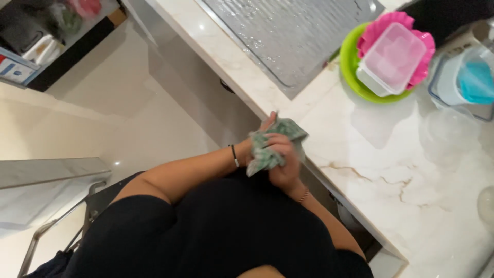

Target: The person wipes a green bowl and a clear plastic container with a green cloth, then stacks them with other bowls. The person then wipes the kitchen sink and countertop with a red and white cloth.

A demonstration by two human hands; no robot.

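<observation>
A crumpled green-and-white patterned cloth [275, 146] is gripped, bunched, between the left hand [257, 141] and right hand [284, 164], at the marble counter [401, 170] edge.

Left hand [259, 144] and right hand [284, 163] clasped together

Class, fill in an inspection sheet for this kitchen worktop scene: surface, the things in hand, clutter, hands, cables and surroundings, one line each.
Surface: pale marble-look counter, with a wet ribbed metal draining board set into it.
Things in hand: green patterned cloth, bunched up at the counter edge.
Clutter: green bowl holding a pink fluted dish and a clear lidded box; a container with blue contents.
Hands: left hand and right hand both wrapped around the cloth.
Cables: nothing seen.
Surroundings: glossy pale floor; metal frame at lower left.
</observation>
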